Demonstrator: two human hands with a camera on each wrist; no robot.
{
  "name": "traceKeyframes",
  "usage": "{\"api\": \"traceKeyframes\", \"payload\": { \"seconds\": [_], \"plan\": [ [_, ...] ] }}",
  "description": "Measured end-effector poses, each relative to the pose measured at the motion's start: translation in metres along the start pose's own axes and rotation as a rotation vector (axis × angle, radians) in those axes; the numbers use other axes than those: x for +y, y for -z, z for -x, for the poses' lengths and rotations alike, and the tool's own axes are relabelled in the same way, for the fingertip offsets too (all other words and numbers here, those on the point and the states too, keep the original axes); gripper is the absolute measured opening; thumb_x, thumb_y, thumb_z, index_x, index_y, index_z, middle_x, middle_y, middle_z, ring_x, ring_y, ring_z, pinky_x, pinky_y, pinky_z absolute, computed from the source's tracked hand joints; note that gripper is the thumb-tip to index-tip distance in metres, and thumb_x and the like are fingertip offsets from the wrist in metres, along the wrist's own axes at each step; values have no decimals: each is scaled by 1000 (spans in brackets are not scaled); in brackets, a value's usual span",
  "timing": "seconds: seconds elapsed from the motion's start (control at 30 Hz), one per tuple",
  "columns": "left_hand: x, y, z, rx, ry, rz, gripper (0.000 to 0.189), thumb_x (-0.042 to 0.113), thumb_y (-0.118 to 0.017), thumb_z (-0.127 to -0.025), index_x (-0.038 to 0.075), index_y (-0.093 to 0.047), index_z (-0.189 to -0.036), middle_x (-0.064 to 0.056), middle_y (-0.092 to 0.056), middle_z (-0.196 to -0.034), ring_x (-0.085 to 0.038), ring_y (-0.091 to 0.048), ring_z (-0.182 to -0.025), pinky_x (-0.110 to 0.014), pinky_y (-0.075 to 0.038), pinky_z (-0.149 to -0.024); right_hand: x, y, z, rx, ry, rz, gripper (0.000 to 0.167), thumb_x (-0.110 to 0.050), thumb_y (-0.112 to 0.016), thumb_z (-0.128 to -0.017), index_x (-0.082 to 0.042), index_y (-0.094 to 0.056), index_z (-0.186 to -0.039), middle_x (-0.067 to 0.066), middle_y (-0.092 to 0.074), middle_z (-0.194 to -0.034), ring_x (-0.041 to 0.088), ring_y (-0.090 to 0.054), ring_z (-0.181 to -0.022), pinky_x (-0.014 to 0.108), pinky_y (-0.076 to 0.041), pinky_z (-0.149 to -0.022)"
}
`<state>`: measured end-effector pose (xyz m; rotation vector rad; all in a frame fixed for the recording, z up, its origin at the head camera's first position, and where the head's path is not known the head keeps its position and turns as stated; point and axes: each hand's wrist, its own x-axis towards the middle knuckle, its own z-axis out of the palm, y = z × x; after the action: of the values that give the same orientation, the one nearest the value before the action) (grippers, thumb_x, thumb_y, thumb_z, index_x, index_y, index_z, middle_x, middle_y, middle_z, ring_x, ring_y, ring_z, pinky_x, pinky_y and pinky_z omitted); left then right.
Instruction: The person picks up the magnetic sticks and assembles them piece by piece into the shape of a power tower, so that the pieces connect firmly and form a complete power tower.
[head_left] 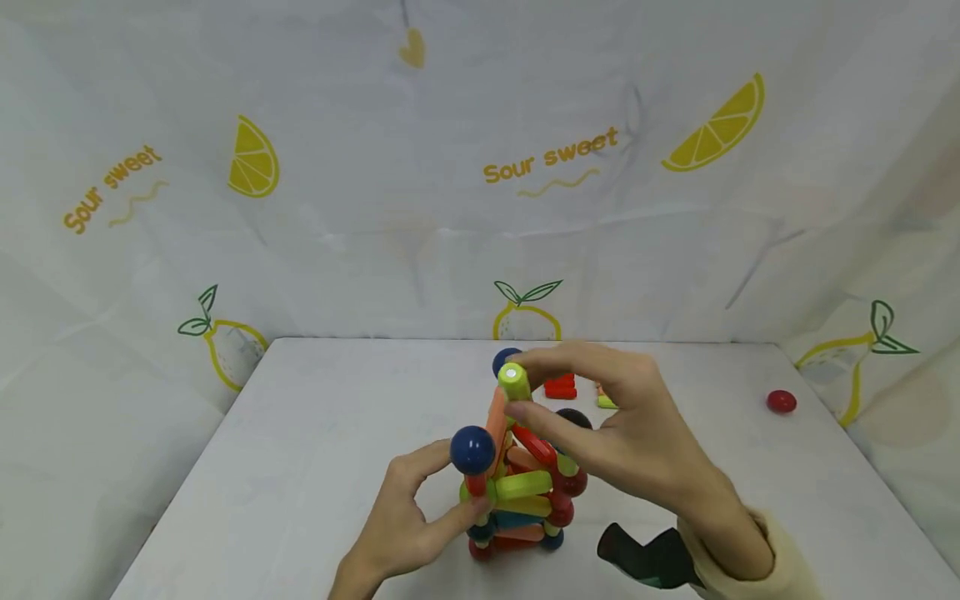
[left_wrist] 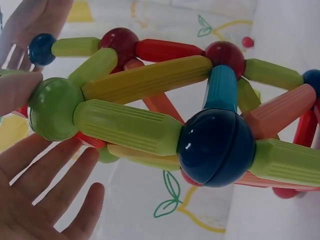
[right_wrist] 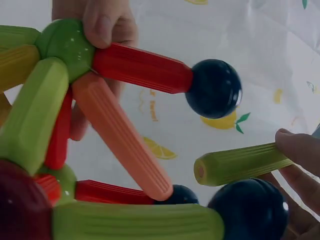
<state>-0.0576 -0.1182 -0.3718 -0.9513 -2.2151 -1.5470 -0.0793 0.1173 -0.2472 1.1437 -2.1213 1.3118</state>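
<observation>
A tower of coloured magnetic sticks and balls point(head_left: 525, 485) stands on the white table in front of me. My left hand point(head_left: 408, 508) holds it by an upper corner, the thumb on a green ball point(left_wrist: 55, 109). From that ball a red stick point(right_wrist: 142, 68) rises to a dark blue ball point(right_wrist: 214, 89), and an orange stick point(right_wrist: 122, 135) slants away with one end free of any ball. Above the tower, my right hand point(head_left: 637, 433) pinches a lime green stick point(right_wrist: 240, 164) between thumb and fingers. The stick's near end is bare and apart from the balls.
Behind the tower lie red sticks point(head_left: 560, 387) and a few lighter sticks point(head_left: 607, 402), partly hidden by the right hand. A lone red ball point(head_left: 782, 402) sits at the table's right side. A lemon-print cloth point(head_left: 360, 275) hangs behind the white table point(head_left: 285, 467).
</observation>
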Motion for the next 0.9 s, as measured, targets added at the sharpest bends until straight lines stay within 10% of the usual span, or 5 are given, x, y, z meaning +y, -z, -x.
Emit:
{"api": "traceKeyframes", "payload": {
  "seconds": [0.4, 0.9],
  "plan": [
    [1, -4, 1, 193, -70, -96, 45, 9, -86, -77, 18, -68, -117, 3, -73, -101, -8, -63, -91, -27, -50, -82, 10, -4, 15, -315, -234, -23, 22, -26, -77, -91, -19, -77, -111, -9, -76, -93, 0, -64, -78, 21, -58, -68],
    [3, -6, -1, 201, -148, -94, 44, 3, -83, -79, 14, -70, -119, -3, -76, -99, -10, -66, -91, -26, -57, -84, 9, 0, 12, -436, -195, 57, 22, -28, -81, -88, -19, -80, -109, -11, -77, -92, -5, -61, -75, 18, -54, -63]
  ]
}}
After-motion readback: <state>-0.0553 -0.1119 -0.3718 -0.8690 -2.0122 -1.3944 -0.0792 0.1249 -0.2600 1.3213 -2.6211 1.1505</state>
